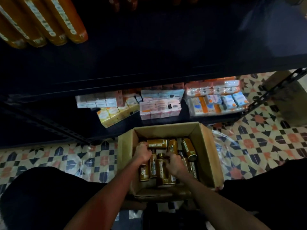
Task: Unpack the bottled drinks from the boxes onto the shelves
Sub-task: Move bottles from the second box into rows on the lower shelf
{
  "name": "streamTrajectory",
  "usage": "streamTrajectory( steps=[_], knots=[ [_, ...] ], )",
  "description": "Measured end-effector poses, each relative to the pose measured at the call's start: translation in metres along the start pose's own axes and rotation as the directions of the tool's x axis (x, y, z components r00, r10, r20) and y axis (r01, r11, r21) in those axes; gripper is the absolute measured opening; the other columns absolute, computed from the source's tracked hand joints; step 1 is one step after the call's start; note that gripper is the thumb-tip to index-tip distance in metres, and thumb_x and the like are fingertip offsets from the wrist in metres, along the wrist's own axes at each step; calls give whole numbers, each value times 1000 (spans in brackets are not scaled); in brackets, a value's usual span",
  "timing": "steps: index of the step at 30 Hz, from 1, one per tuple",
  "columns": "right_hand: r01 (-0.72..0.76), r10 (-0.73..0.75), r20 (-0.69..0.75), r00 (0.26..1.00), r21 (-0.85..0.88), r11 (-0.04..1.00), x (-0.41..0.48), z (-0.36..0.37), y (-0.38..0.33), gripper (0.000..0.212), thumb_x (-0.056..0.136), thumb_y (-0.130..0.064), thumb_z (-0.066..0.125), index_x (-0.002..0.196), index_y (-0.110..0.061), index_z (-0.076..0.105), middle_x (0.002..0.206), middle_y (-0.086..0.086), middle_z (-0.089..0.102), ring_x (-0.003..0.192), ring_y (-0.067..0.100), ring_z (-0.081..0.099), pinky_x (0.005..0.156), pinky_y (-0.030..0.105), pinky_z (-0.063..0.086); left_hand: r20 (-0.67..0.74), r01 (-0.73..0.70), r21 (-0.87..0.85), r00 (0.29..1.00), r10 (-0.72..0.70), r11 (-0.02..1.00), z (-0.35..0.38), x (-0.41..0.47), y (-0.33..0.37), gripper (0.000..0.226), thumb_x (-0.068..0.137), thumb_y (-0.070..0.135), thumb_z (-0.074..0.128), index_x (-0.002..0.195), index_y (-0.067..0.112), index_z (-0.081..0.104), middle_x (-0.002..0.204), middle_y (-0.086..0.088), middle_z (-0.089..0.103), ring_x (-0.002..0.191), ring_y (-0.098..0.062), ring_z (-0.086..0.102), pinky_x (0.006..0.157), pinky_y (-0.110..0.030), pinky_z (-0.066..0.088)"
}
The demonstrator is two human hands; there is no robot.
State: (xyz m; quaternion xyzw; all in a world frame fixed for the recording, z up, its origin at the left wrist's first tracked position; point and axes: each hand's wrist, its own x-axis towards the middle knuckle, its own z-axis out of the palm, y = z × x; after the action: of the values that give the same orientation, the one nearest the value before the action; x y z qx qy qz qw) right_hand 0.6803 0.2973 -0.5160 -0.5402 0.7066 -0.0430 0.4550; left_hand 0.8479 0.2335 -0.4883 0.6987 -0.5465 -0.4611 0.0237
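Bottled drinks (160, 170), gold-brown cylinders: roughly a dozen loose in open brown cardboard box (209, 155) on floor, left hand (142, 154) and right hand (174, 163) each clamped round one; four like bottles (49, 22) already on dark metal shelf (149, 55).

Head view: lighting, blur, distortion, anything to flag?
Head view is dim, the upper shelf nearly black; head view is brighter on the tiled floor; head view stretches and smears the orange bottles top left; head view shows the OATSIDE label on the brown bottles in the box readable.
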Motion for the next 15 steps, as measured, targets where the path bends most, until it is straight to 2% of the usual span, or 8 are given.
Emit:
streamTrajectory(
  steps=[3, 5, 7, 9, 11, 13, 15],
  knots=[
    [-59, 58, -18, 998, -36, 998, 15, -4, 12, 28, 98, -15, 60, 123, -27, 61, 96, -6, 67, 77, 5, 65, 62, 23, 56, 14, 35, 74, 999, -36, 997, 10, 14, -6, 36, 96, 10, 59, 130, 17, 51, 119, -4, 58, 92, -14, 63, 73, -25, 55],
    [-101, 99, -55, 994, -30, 994, 25, -6, 17, 22, 97, -18, 61, 118, -25, 63, 103, -2, 68, 83, 7, 64, 71, 29, 60, 4, 39, 157, 999, -40, 987, 16, 22, -8, 48, 96, 11, 59, 141, 16, 42, 141, -9, 41, 114, -22, 57, 90, -28, 49],
    [-126, 126, -74, 989, 4, 992, 35, -7, 19, 27, 97, -20, 61, 124, -24, 58, 111, 0, 64, 90, 10, 62, 76, 31, 59, -29, 13, 276, 1000, -5, 961, 21, 32, -13, 61, 94, 12, 60, 149, 16, 33, 159, -12, 18, 134, -31, 43, 111, -40, 39],
    [-150, 150, -54, 987, 3, 989, 45, -10, 17, 29, 99, -20, 60, 128, -20, 56, 115, 2, 60, 91, 11, 59, 80, 32, 58, -21, -11, 376, 1000, 21, 927, 23, 43, -18, 70, 95, 16, 59, 155, 15, 23, 163, -17, 7, 142, -36, 31, 118, -48, 31],
    [-201, 201, -24, 979, 8, 980, 56, -14, 14, 30, 99, -24, 60, 128, -19, 53, 109, 0, 56, 83, 8, 55, 76, 30, 55, 5, -18, 448, 1000, 17, 894, 23, 51, -19, 74, 97, 18, 56, 158, 14, 14, 163, -19, 5, 144, -37, 26, 119, -48, 27],
    [-240, 240, -8, 971, 40, 970, 68, -17, 11, 46, 98, -29, 62, 138, -19, 41, 107, 2, 57, 86, 14, 59, 77, 34, 53, 16, -20, 514, 1000, 14, 858, 23, 56, -19, 75, 97, 16, 56, 158, 10, 13, 162, -20, 10, 143, -36, 26, 119, -47, 27],
    [-271, 275, -21, 961, 108, 956, 78, -17, 11, 78, 93, -35, 68, 151, -29, 15, 121, 10, 62, 101, 27, 66, 88, 45, 56, 17, -27, 558, 1000, 22, 829, 26, 61, -20, 77, 96, 14, 58, 157, 7, 13, 159, -22, 15, 141, -37, 28, 118, -46, 29]
  ],
)
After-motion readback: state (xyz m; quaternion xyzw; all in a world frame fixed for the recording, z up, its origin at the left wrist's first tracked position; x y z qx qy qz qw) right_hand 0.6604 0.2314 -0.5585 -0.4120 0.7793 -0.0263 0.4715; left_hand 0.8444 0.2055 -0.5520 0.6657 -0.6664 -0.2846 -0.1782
